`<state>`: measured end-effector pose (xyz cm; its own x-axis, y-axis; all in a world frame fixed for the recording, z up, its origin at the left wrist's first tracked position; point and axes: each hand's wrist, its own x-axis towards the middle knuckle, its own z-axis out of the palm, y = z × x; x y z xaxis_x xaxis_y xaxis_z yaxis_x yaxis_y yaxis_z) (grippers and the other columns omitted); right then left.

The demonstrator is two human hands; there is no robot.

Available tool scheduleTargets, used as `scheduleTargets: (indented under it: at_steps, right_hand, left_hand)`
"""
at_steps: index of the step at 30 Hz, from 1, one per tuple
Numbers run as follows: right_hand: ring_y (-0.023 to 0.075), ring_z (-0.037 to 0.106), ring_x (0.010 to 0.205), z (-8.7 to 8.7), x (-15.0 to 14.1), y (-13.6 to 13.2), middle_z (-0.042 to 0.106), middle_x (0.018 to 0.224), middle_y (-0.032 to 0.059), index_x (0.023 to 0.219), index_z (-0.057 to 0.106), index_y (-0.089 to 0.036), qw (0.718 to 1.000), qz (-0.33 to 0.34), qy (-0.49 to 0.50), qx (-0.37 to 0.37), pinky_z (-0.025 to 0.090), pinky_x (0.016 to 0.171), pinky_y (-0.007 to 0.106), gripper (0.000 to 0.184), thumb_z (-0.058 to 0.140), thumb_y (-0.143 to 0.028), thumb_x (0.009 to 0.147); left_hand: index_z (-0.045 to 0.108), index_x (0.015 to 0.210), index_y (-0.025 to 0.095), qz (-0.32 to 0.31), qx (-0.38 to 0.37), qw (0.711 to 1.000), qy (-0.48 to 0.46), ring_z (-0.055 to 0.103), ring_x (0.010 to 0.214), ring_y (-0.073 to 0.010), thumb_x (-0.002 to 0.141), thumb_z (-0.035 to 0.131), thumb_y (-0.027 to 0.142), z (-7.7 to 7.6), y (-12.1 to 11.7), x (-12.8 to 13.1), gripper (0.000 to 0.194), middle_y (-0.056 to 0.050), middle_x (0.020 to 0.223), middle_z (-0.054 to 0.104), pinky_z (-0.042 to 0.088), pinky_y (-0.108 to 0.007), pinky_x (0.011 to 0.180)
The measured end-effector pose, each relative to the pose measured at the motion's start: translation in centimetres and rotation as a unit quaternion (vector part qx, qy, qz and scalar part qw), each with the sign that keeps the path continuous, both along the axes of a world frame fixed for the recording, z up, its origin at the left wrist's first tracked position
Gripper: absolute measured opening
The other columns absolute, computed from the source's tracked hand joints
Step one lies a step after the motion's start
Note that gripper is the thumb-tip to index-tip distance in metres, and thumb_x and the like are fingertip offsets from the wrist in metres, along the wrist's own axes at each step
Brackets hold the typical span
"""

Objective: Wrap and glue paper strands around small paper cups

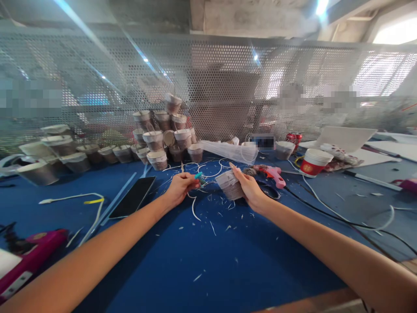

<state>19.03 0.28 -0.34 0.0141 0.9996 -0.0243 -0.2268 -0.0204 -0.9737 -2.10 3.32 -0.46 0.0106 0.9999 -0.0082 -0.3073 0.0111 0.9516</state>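
Note:
My left hand (178, 189) is closed in a pinch around a small object with a bright teal end (198, 175); its kind is too small to tell. A little to the right, my right hand (251, 190) grips a small grey-white pot (230, 185) that is tilted above the table, its side ridged like wound cord. The two hands are apart. Just behind my right hand lies a pink glue gun (275, 174) with a black cord. White strips and cord offcuts (196, 209) are scattered on the blue tabletop below and behind the hands.
Stacked small fabric-lined pots (158, 159) stand at the back. A black phone (133, 198) lies left of my left hand. At front left is a magenta power strip (42, 248). A red-and-white paper cup (314, 163) stands at right. A perforated metal screen (224, 87) closes off the back.

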Motion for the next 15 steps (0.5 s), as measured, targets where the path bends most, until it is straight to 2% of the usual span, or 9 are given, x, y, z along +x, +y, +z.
scheduleTargets:
  at_steps: [4, 7, 9, 11, 15]
  right_hand:
    - [0.0144, 0.056, 0.066, -0.01, 0.00, -0.05, 0.064, 0.070, 0.0026, 0.073, 0.062, -0.015, 1.000, -0.001, 0.002, -0.004, 0.039, 0.061, 0.026, 0.049, 0.061, -0.062, 0.060]
    - [0.0149, 0.057, 0.066, -0.04, 0.01, -0.03, 0.064, 0.070, 0.0028, 0.073, 0.062, -0.015, 1.000, -0.003, 0.007, -0.006, 0.041, 0.062, 0.026, 0.048, 0.061, -0.062, 0.060]
    - [0.0154, 0.057, 0.066, -0.06, 0.01, 0.00, 0.064, 0.070, 0.0027, 0.072, 0.062, -0.015, 1.000, -0.005, 0.012, -0.008, 0.041, 0.062, 0.027, 0.047, 0.061, -0.061, 0.060]
    - [0.0157, 0.058, 0.065, -0.07, 0.02, 0.00, 0.064, 0.069, 0.0026, 0.072, 0.062, -0.016, 1.000, -0.005, 0.013, -0.009, 0.042, 0.061, 0.027, 0.047, 0.061, -0.061, 0.061]
    - [0.0157, 0.058, 0.065, -0.10, 0.05, -0.05, 0.065, 0.071, 0.0031, 0.072, 0.062, -0.016, 1.000, -0.008, 0.010, -0.009, 0.042, 0.061, 0.027, 0.047, 0.061, -0.061, 0.061]
  left_hand:
    - [0.058, 0.054, 0.011, 0.009, -0.008, 1.000, -0.006, 0.057, 0.040, -0.0073, 0.066, 0.071, 0.024, 0.04, 0.28, -0.08, 0.022, 0.000, 0.046, 0.061, 0.050, -0.016, 0.044]
    - [0.064, 0.066, 0.011, 0.008, -0.012, 1.000, -0.010, 0.063, 0.052, -0.0093, 0.072, 0.066, 0.020, 0.14, 0.34, 0.04, 0.011, -0.004, 0.060, 0.068, 0.053, -0.017, 0.053]
    - [0.066, 0.073, 0.011, 0.009, -0.009, 1.000, -0.008, 0.066, 0.060, -0.0112, 0.069, 0.068, 0.015, 0.20, 0.26, 0.12, 0.007, -0.005, 0.070, 0.071, 0.055, -0.020, 0.061]
    - [0.066, 0.072, 0.011, 0.013, -0.004, 1.000, 0.003, 0.067, 0.062, -0.0126, 0.063, 0.073, 0.012, 0.19, 0.14, 0.16, 0.012, -0.005, 0.071, 0.071, 0.056, -0.024, 0.065]
    - [0.055, 0.052, 0.012, 0.021, 0.016, 0.999, 0.032, 0.063, 0.053, -0.0118, 0.052, 0.079, 0.015, -0.02, 0.09, -0.02, 0.024, -0.002, 0.060, 0.067, 0.054, -0.023, 0.054]
